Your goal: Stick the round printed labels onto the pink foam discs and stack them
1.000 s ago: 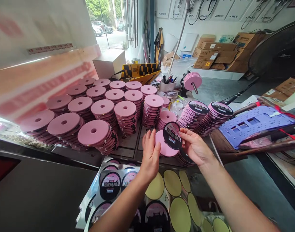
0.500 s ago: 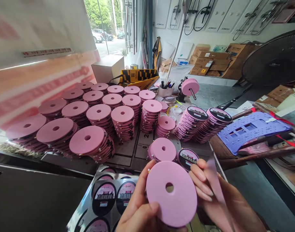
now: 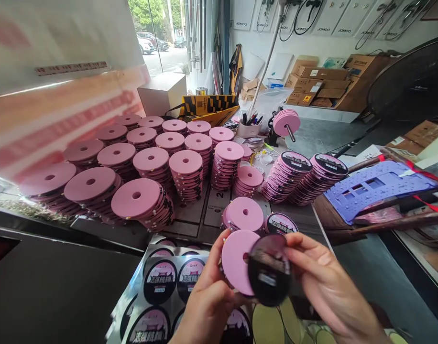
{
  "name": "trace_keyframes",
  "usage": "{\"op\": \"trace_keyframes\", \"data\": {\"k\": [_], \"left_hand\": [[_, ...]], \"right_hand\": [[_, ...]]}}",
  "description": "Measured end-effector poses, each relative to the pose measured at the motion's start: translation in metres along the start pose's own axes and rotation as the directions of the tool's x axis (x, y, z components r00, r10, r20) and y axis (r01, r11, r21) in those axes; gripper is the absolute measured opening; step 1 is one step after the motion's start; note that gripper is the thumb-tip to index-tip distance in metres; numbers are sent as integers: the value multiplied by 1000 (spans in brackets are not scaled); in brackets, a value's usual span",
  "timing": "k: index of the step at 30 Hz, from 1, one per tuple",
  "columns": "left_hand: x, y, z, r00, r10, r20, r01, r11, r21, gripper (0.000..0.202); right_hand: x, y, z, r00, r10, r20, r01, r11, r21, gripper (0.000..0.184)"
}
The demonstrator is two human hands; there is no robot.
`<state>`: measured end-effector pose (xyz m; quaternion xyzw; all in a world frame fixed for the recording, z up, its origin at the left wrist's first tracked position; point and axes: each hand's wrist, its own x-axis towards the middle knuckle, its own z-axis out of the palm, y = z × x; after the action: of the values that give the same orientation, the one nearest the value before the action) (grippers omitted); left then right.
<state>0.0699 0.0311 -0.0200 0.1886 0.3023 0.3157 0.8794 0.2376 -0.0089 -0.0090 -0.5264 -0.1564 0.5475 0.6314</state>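
My left hand (image 3: pixel 208 298) grips a pink round disc (image 3: pixel 234 260) with a centre hole, held close to me above the sticker sheet. My right hand (image 3: pixel 324 282) pinches a round black sticker (image 3: pixel 269 270), blurred, which overlaps the disc's right edge. Beneath my hands lies a glossy sheet of round black-and-pink stickers (image 3: pixel 161 282); several spots on it are bare yellow backing (image 3: pixel 267 322). Just beyond the held disc sit a short stack of plain pink discs (image 3: pixel 243 215) and a small stack topped with a black label (image 3: pixel 280 223).
Many stacks of plain pink discs (image 3: pixel 140 162) fill the table's left and middle. Two leaning stacks of labelled discs (image 3: pixel 305 174) stand at right. A purple perforated plate (image 3: pixel 378 186) lies on wooden pieces further right. A pen cup (image 3: pixel 248 125) and cardboard boxes (image 3: pixel 323 86) are behind.
The pink disc has moved a little away from my face. My right hand has brought a black sticker up against its right side; half a second ago it held only a pale strip.
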Motion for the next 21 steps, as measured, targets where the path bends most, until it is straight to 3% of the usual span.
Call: {"op": "trace_keyframes", "data": {"k": [2,4,5,6,8,10,11,12,14,16,19,21], "left_hand": [[1,-4,-1,1000,25,-11,-25,999,27,88],[3,-9,-2,999,40,13,-41,997,64,85],[4,-11,-3,999,41,31,-43,996,84,83],[4,-13,-3,998,36,47,-40,994,100,82],[4,-15,-4,998,22,54,-28,993,117,80],[3,-14,-4,999,14,36,-18,994,105,80],[3,-13,-4,1000,14,25,-16,995,94,80],[3,-12,-4,1000,17,15,-18,997,79,80],[4,-10,-3,1000,20,7,-20,998,54,81],[5,-9,-4,1000,21,14,-21,999,39,83],[6,-12,-8,999,37,10,-37,996,87,80],[5,-16,-11,997,73,20,-76,987,140,74]], "right_hand": [[-8,-2,4,988,38,152,-53,994,91,19],[-10,-3,11,938,73,339,-124,983,132,16],[-8,-3,14,927,70,369,-134,979,151,16],[-4,-4,16,943,35,331,-100,978,183,16],[8,-9,17,985,-154,81,130,961,244,17],[20,-15,12,910,-373,-180,407,887,218,18],[23,-17,8,876,-421,-236,466,864,188,18],[24,-18,4,878,-414,-238,456,876,158,18],[20,-14,-1,948,-283,-146,296,952,77,20],[10,-6,-2,989,-140,-49,138,990,-41,20],[-5,4,4,996,-70,61,77,990,-116,17],[-10,6,9,976,-24,216,43,995,-85,16]]}}
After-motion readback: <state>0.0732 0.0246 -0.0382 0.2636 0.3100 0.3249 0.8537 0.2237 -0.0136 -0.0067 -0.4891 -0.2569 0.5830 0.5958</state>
